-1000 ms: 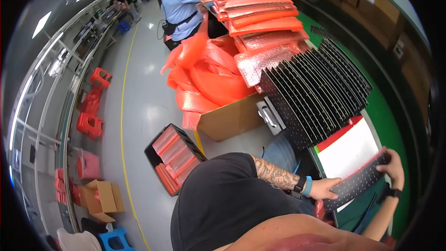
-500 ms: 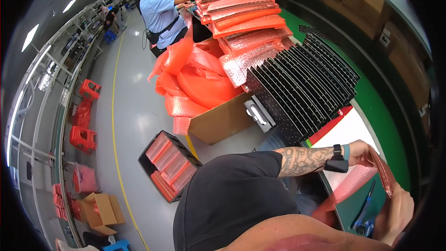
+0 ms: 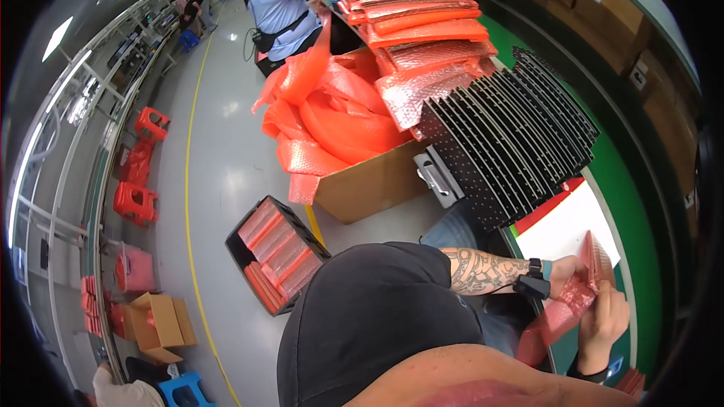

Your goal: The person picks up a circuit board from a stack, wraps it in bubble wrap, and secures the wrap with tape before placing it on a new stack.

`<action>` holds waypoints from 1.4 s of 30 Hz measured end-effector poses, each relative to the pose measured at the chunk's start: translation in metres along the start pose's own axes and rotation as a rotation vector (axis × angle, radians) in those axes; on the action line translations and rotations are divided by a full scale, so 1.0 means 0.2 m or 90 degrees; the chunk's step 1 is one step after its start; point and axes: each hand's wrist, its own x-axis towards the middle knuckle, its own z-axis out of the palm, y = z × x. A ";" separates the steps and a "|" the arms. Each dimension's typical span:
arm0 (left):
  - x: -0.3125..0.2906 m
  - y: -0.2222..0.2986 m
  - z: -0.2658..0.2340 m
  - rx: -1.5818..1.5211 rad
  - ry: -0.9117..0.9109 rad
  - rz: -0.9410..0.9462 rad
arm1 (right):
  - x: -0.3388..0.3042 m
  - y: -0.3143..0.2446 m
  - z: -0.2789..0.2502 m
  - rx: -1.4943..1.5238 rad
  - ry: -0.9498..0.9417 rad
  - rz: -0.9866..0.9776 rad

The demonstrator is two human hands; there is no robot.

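Observation:
Both my hands hold a pink bubble-wrap package over the table at the lower right. My left hand (image 3: pixel 567 273), on the tattooed arm with a black device strapped to the wrist, is closed on the crumpled side of the pink bubble wrap (image 3: pixel 577 294). My right hand (image 3: pixel 605 318) pinches the package from the opposite side, fingers bent against it. The package's flat end points up and away, over a white sheet (image 3: pixel 569 218). A loose tail of the wrap hangs down toward my lap. What lies inside the wrap, if anything, is hidden.
Black perforated panels (image 3: pixel 505 143) stand in a row beyond my hands. Piled pink bubble-wrap packs (image 3: pixel 422 22) and a cardboard box (image 3: pixel 369 188) of loose wrap lie farther back. A black crate (image 3: pixel 249 256) holds packs on the floor. A co-worker in blue (image 3: pixel 283 0) sits beyond.
My hands have drawn closer together and the package has turned, its wrap now bunched between them. The right hand moved up and left. The view has shifted slightly.

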 end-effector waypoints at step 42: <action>-0.35 0.00 0.00 0.568 0.315 0.176 | -0.58 -0.23 0.52 1.244 -0.003 0.799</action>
